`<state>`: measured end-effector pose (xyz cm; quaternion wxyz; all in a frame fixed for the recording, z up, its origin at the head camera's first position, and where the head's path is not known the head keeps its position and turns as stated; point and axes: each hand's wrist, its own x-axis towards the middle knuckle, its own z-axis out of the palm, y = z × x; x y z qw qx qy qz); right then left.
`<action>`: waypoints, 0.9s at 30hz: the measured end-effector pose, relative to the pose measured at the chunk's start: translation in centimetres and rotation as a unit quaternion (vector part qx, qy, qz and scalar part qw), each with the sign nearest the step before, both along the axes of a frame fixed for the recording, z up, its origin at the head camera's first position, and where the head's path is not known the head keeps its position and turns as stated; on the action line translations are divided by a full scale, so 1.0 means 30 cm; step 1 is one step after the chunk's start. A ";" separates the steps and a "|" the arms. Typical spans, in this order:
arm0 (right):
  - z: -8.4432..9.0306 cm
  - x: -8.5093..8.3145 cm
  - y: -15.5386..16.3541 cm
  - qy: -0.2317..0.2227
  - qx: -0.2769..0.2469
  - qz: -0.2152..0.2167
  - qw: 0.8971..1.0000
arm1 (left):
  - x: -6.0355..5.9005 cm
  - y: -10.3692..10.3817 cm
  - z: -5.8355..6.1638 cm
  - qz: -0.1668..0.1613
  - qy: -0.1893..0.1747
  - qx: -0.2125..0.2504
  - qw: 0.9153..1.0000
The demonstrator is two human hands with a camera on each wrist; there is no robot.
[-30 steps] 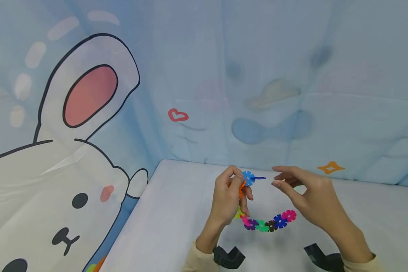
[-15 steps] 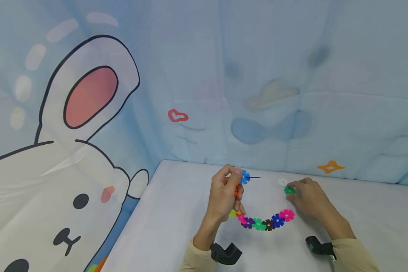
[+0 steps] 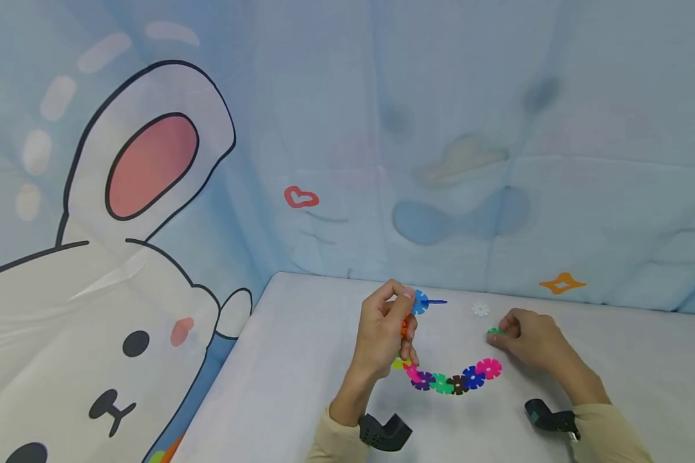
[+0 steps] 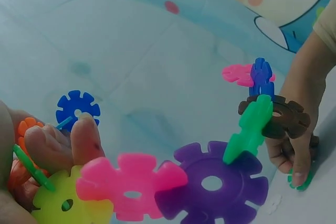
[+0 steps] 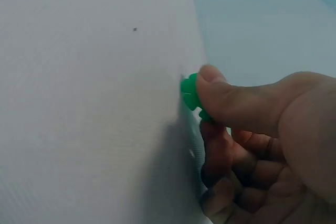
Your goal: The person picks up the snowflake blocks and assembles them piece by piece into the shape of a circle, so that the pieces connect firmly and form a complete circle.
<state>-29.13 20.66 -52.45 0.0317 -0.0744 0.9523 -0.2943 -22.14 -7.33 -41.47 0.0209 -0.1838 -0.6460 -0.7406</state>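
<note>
Seen from the head camera: left hand [image 3: 385,331] raised over the white table [image 3: 301,360], fingers curled and gripping the upper end of the chain of plastic snowflake pieces [image 3: 448,379]. Hanging from that grip in a curve down to the table surface and ending at the pink piece [image 3: 490,368] on the right. At the top of the chain, just past the fingertips, a light blue piece [image 3: 419,302] with a dark blue piece [image 3: 438,301] seen edge-on beside it; an orange piece [image 3: 404,326] partly hidden behind the fingers.

In the left wrist view: yellow piece [image 4: 71,203], pink, purple piece [image 4: 212,184], green, brown and blue pieces linked one into the next, fingers [image 4: 63,145] pressed on the yellow and orange end.

Right hand [image 3: 533,341] low on the table, near the pink end of the chain but apart from it, pinching a single green piece [image 3: 494,332] between thumb and fingers. Confirmed by the right wrist view: thumb [image 5: 231,100] over the green piece [image 5: 191,94], other fingers curled under, piece touching or nearly touching the table; cannot tell which.

Lying loose on the table behind the right hand, a white piece [image 3: 480,310]. Behind all, a blue cloth backdrop [image 3: 440,128] with a cartoon rabbit [image 3: 92,289].
</note>
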 end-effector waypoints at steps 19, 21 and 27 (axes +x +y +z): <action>0.287 0.142 -0.128 0.097 -0.232 0.000 0.968 | 0.003 -0.008 0.010 -0.013 0.006 0.010 1.000; 0.311 0.160 -0.146 0.095 -0.257 0.003 0.962 | 0.003 -0.009 0.009 -0.014 0.007 0.009 1.000; 0.357 0.206 -0.188 0.114 -0.309 0.022 0.944 | 0.002 -0.010 0.009 -0.015 0.006 0.007 1.000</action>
